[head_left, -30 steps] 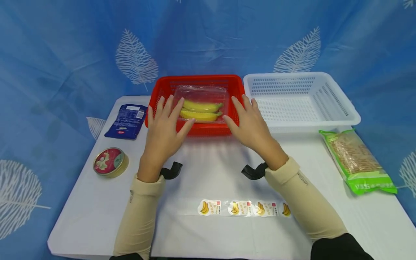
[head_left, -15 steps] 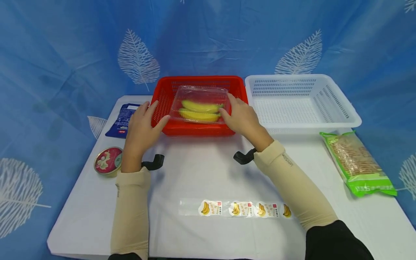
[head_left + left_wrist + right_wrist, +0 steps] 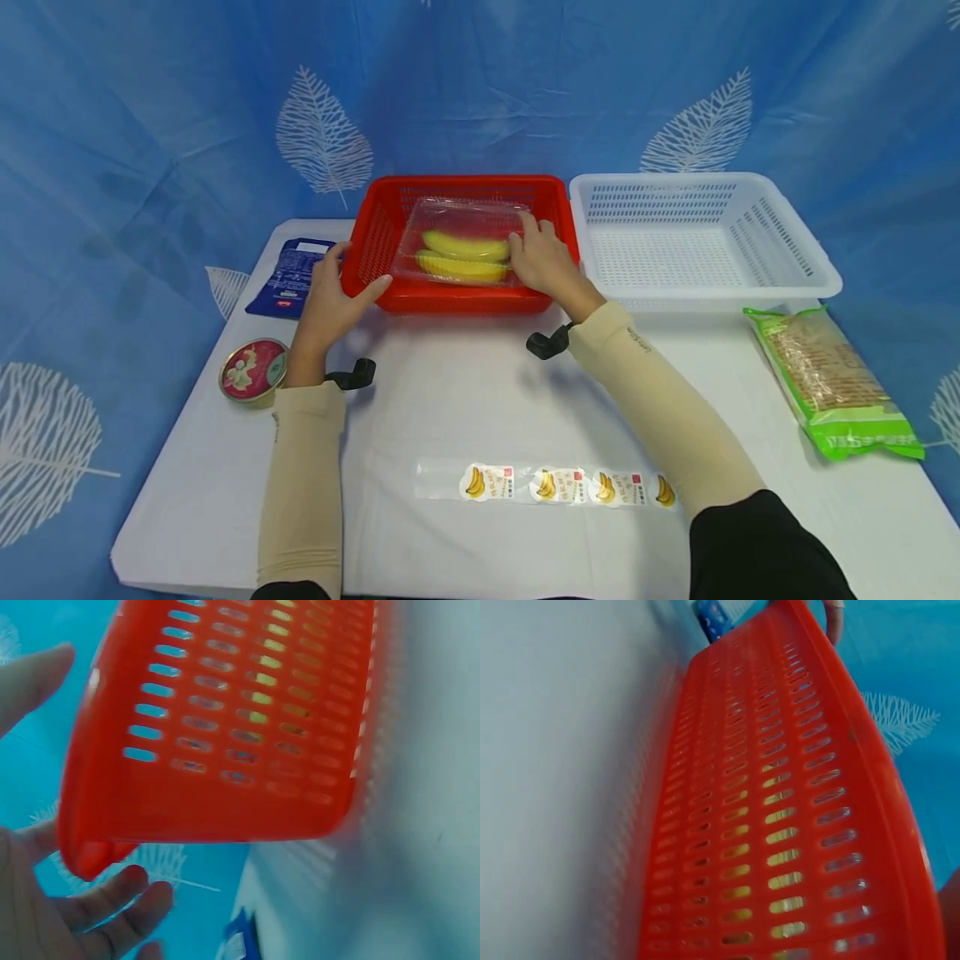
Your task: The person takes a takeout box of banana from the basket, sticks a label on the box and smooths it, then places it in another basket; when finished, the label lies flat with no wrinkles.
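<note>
A red plastic basket (image 3: 461, 300) holds a clear plastic box (image 3: 465, 212) with two bananas (image 3: 461, 268) in it. My left hand (image 3: 324, 310) is around the basket's front left corner, with the thumb spread toward the front and the other fingers along the left side. In the left wrist view the thumb (image 3: 34, 682) is apart from the rim, and the fingers (image 3: 112, 896) lie close to the corner. Inside the basket, my right hand (image 3: 546, 265) touches the right end of the clear box with bent fingers. Whether it grips the box is hidden.
A white basket (image 3: 705, 293) stands just right of the red one. Left lie a blue pouch (image 3: 283, 287) and a round tin (image 3: 253, 371). A green-edged packet (image 3: 832, 375) lies at the right. A strip of banana stickers (image 3: 558, 485) lies in front.
My left hand has moved left, from above the clear box to the basket's left corner. My right hand has come down into the basket at the box's right end.
</note>
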The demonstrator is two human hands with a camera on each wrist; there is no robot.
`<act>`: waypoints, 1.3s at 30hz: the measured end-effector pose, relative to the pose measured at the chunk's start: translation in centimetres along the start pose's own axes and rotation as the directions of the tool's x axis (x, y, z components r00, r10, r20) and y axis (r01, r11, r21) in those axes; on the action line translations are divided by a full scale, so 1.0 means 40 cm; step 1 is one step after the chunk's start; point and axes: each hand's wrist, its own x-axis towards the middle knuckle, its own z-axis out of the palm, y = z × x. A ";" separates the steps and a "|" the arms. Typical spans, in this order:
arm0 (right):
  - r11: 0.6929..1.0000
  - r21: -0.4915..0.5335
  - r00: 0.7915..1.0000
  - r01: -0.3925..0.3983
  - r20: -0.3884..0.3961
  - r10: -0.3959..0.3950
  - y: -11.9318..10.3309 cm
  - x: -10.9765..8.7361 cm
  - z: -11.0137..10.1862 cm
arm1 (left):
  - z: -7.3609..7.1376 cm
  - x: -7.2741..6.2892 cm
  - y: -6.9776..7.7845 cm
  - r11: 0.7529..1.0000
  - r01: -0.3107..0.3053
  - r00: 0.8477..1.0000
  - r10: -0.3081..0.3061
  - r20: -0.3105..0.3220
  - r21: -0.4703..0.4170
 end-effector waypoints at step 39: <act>0.861 0.482 0.984 -0.163 0.147 0.104 0.029 0.052 0.014 | 0.006 0.015 -0.002 0.967 0.188 0.978 -0.169 0.120 -0.170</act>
